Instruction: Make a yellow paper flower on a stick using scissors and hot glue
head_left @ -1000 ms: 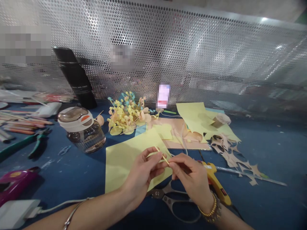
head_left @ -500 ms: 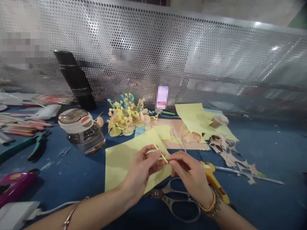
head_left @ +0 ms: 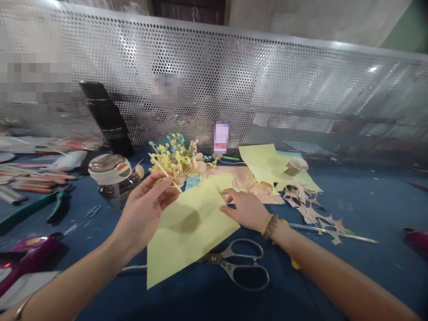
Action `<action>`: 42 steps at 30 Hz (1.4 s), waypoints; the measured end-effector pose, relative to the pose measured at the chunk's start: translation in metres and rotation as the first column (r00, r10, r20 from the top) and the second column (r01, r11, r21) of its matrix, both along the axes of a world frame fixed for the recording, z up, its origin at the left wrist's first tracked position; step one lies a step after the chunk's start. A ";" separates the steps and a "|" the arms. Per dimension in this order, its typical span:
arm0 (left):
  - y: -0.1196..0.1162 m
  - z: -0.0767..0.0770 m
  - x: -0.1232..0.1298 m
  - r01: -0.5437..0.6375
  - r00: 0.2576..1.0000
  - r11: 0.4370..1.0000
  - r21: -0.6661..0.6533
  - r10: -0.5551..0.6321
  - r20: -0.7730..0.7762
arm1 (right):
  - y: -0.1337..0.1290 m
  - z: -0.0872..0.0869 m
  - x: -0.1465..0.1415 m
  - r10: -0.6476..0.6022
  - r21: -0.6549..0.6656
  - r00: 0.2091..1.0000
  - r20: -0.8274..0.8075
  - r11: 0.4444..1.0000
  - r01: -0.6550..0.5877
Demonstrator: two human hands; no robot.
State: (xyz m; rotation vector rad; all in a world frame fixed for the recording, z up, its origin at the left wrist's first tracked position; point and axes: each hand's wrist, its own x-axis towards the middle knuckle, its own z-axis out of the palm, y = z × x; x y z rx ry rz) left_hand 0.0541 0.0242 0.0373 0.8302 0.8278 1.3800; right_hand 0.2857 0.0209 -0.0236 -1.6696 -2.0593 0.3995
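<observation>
Between the thumb and fingers of my left hand [head_left: 147, 205] is a thin pale-yellow stick [head_left: 164, 171], perhaps rolled paper. It slants up beside a bunch of small yellow, peach and blue paper flowers [head_left: 174, 154]. My right hand [head_left: 245, 208] holds nothing; its thumb and fingers are apart at the right edge of a yellow paper sheet [head_left: 190, 232]. Whether the fingertips touch the sheet I cannot tell. Scissors [head_left: 234, 263] lie below, their blades partly under the sheet. A yellow glue gun [head_left: 294, 264] is mostly hidden by my right forearm.
A lidded glass jar [head_left: 112, 178] stands behind my left hand. Green-handled pliers [head_left: 56, 203] and pencils [head_left: 36, 183] lie at the left. A phone [head_left: 221, 137] leans on the perforated metal screen [head_left: 207, 67]. Paper scraps [head_left: 310, 207] and a clear glue stick [head_left: 334, 231] lie right.
My hands have parted. The left moved left and up with the yellow stick. The right let go of the stick, opened and moved up and forward to the sheet's edge.
</observation>
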 end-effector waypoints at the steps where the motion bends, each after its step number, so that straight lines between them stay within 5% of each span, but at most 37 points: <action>1: -0.002 0.001 -0.003 -0.008 1.000 1.000 0.006 0.008 0.001 | 0.007 -0.001 -0.003 0.005 -0.009 1.000 -0.016 1.000 -0.006; 5: -0.012 0.002 -0.015 -0.042 0.999 0.999 -0.012 0.042 -0.013 | 0.027 0.005 -0.011 0.077 0.030 0.987 -0.141 0.997 -0.074; 12: -0.028 0.013 -0.028 -0.047 0.999 0.995 0.093 0.048 -0.008 | 0.039 0.046 0.003 0.141 0.256 0.930 -0.340 0.965 -0.053; 19: -0.021 0.019 -0.009 -0.014 1.000 0.990 0.141 0.014 0.000 | 0.066 0.012 -0.029 0.195 0.114 0.937 -0.289 0.979 -0.168; 25: -0.012 -0.018 0.008 0.141 0.986 0.990 -0.006 -0.141 -0.090 | 0.067 0.006 -0.044 0.298 0.058 0.937 -0.183 0.955 -0.292; 28: -0.012 -0.047 0.011 0.233 0.959 0.964 -0.125 -0.250 -0.137 | 0.052 0.018 -0.031 0.302 0.102 0.941 -0.150 0.952 -0.289; 33: 0.002 -0.078 0.002 0.189 0.956 0.961 -0.200 -0.227 -0.186 | -0.008 0.022 -0.008 0.374 0.033 0.920 -0.114 0.927 -0.373; 37: 0.018 -0.075 -0.007 0.108 0.970 0.978 -0.176 -0.142 -0.196 | -0.056 0.017 0.003 0.399 -0.021 0.913 -0.090 0.915 -0.402; 42: 0.003 -0.052 0.017 0.181 0.972 0.966 -0.184 -0.204 -0.117 | -0.070 0.020 0.001 0.226 0.057 0.944 -0.241 0.974 -0.219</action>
